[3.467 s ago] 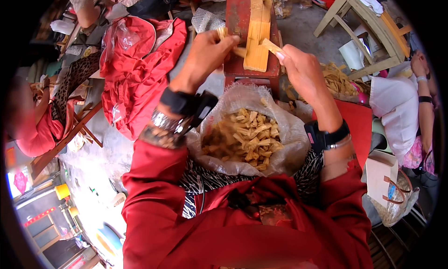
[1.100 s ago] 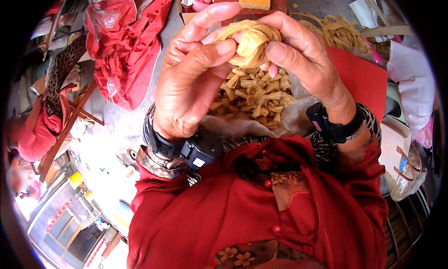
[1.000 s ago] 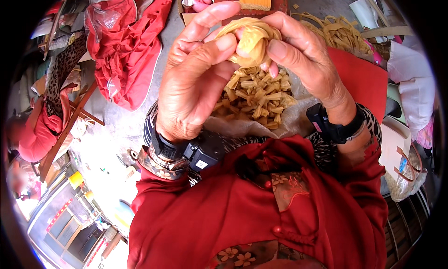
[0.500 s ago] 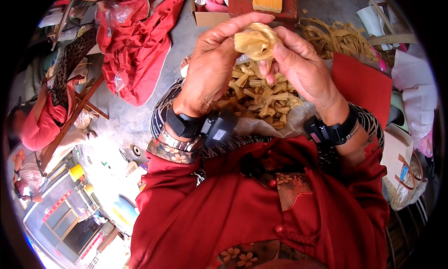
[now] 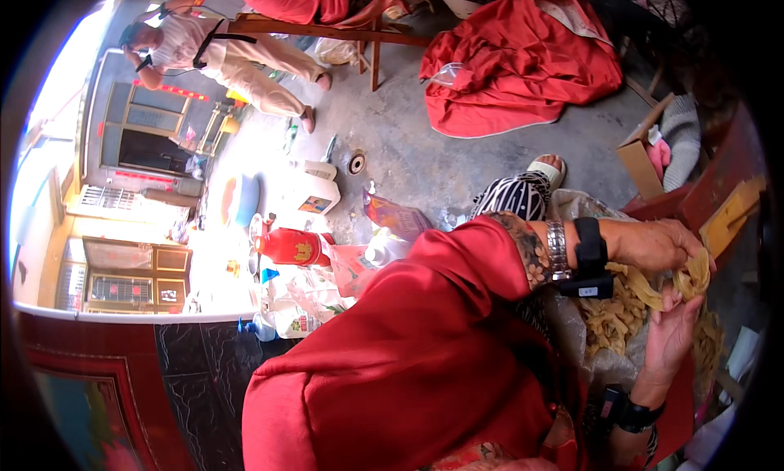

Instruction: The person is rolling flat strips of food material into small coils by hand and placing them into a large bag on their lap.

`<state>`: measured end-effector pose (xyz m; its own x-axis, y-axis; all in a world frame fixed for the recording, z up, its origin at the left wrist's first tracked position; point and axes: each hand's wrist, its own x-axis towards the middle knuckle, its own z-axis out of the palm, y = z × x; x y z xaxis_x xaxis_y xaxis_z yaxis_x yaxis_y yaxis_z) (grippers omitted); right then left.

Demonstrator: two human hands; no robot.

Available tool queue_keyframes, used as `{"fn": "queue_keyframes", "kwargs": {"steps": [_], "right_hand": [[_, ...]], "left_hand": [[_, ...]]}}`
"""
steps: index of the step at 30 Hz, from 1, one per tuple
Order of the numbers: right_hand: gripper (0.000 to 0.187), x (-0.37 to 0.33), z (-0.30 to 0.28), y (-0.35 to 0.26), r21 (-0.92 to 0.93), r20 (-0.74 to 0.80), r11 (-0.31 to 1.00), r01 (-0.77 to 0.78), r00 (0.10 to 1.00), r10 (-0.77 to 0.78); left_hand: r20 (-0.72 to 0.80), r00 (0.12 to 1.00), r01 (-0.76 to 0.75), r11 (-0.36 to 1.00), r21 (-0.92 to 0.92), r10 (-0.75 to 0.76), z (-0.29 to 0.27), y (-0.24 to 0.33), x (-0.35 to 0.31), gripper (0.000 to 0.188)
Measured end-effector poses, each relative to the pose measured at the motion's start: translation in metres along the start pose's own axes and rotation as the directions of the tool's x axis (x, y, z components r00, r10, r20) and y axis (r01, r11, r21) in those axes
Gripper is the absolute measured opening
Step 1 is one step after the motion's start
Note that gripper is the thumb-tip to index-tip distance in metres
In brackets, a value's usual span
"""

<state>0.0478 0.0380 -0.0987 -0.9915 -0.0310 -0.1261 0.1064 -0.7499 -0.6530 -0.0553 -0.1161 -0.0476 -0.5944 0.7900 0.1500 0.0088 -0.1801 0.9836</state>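
At the far right, my left hand [image 5: 671,242] is closed on the upper part of a crinkled golden-yellow strip [image 5: 695,276] bent into a loop. Just below, my right hand [image 5: 670,332] pinches its lower part; some fingertips are hidden behind it. I cannot tell what the strip is made of. Many similar yellow pieces [image 5: 612,320] lie in a pale plastic sack [image 5: 573,203] in front of my body, partly hidden by my left forearm.
A wooden block [image 5: 731,219] on a red surface and a cardboard box [image 5: 641,159] stand beyond my hands. Red cloth [image 5: 523,71] lies on the floor. A person [image 5: 237,58] stands at the upper left. Bottles and a red container [image 5: 294,247] are at my left.
The view has swung left, so my hands now appear at the far right edge. The strip is still between both hands, and its loop looks more open.
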Motion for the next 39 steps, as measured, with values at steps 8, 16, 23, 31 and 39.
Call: {"fn": "queue_keyframes", "kwargs": {"steps": [8,16,23,31,39], "right_hand": [[0.043,-0.014,-0.031,-0.011,-0.097,-0.190,0.995,-0.022,0.982,0.003],[0.048,-0.006,0.011,-0.005,-0.438,-0.226,0.892,-0.108,0.974,0.007],[0.054,0.006,0.003,0.000,-0.756,-0.203,0.645,-0.113,0.977,-0.067],[0.042,0.017,-0.026,-0.005,-0.833,0.180,0.523,0.180,0.982,-0.051],[0.016,-0.009,0.058,-0.043,-0.935,-0.128,0.306,-0.181,0.974,0.187]], "left_hand": [[0.071,0.984,-0.176,0.934,0.310,0.162,0.001,-0.033,0.000,0.052],[-0.095,0.988,-0.106,0.984,0.140,0.120,0.011,0.000,-0.017,0.056],[-0.185,0.976,-0.096,0.989,0.115,0.116,-0.006,0.001,-0.019,0.050],[0.082,0.973,0.222,0.796,-0.562,-0.214,-0.016,0.013,-0.030,0.056],[0.100,0.966,0.245,0.723,-0.645,-0.238,-0.030,0.009,-0.027,0.060]]}}
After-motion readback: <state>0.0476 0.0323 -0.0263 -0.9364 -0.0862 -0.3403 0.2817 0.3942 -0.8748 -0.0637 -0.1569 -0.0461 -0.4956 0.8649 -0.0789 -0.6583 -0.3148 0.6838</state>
